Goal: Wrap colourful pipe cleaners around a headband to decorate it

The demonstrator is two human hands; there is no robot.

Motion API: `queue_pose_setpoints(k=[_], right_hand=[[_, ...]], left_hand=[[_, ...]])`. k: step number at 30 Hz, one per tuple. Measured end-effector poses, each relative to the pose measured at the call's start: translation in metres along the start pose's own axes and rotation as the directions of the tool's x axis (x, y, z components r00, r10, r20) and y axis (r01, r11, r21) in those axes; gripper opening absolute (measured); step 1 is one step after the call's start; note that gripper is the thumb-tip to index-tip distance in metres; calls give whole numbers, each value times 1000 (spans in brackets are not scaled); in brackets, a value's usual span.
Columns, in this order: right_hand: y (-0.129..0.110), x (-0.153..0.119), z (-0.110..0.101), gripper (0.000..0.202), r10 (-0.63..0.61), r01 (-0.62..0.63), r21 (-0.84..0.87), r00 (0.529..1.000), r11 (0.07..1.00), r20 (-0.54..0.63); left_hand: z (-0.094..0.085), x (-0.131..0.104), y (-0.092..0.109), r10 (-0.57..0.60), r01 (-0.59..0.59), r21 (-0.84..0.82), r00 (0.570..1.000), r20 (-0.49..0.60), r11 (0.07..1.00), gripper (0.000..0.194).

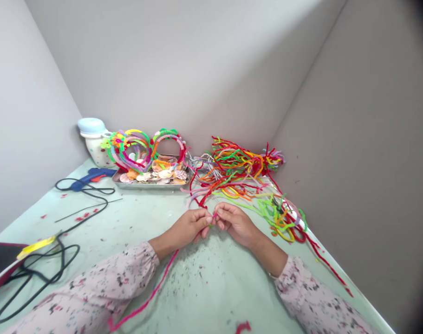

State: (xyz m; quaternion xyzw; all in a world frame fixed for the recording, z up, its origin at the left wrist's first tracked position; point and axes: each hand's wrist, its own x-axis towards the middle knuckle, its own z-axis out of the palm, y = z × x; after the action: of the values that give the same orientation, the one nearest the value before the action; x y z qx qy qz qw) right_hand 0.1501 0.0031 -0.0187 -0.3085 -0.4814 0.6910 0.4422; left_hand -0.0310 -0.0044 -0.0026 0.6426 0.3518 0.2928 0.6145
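Both hands meet over the middle of the table, pinching a pink pipe cleaner [158, 286] between them. My left hand [192, 226] is closed on it, and its long tail runs down past the left wrist toward the front of the table. My right hand [236, 223] pinches a short pink bit of it at the fingertips. A speck of green shows under the fingers; what it belongs to is hidden. Just beyond the hands, red and pink pipe cleaners [206, 197] lie loose on the table.
A metal tray [152, 185] holds seashells and decorated headbands [167, 134]. Left of it are a white cup with a blue lid [94, 144], a blue glue gun [93, 176] and a black cord [79, 246]. Bundled pipe cleaners [239, 160] and a tangled green-yellow heap [279, 215] lie right.
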Motion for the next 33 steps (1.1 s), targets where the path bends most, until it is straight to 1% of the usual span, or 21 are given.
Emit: queue_pose_setpoints(k=[3,9,16,19,23,27,30,33], right_hand=[[-1,0,-1,15,11,-11,23,1000,1000,10],[0,1,-1,15,11,-11,42,1000,999,-8],[0,0,-2,16,6,-6,22,1000,1000,-3],[-1,0,-2,18,3,-4,-8,1000,1000,-15],[-1,0,-2,22,-9,7,-29,998,1000,-69],[4,1,-2,20,-36,27,-129,997,991,-75],[7,1,-2,20,-69,50,-232,995,972,-74],[6,1,-1,20,-69,46,-269,994,962,-78]], left_hand=[[0,0,0,12,-12,4,1000,7,1000,28],[0,0,0,22,-22,29,1000,-1,999,26],[-1,1,0,18,-19,30,1000,25,999,27],[-1,1,-1,6,-6,18,1000,1,1000,28],[1,2,-1,-15,14,-10,998,-66,1000,27],[1,2,-1,-5,3,-21,996,-92,1000,27],[1,1,-1,8,-10,-14,997,-79,1000,27],[1,1,-1,3,-3,1,998,-59,1000,28]])
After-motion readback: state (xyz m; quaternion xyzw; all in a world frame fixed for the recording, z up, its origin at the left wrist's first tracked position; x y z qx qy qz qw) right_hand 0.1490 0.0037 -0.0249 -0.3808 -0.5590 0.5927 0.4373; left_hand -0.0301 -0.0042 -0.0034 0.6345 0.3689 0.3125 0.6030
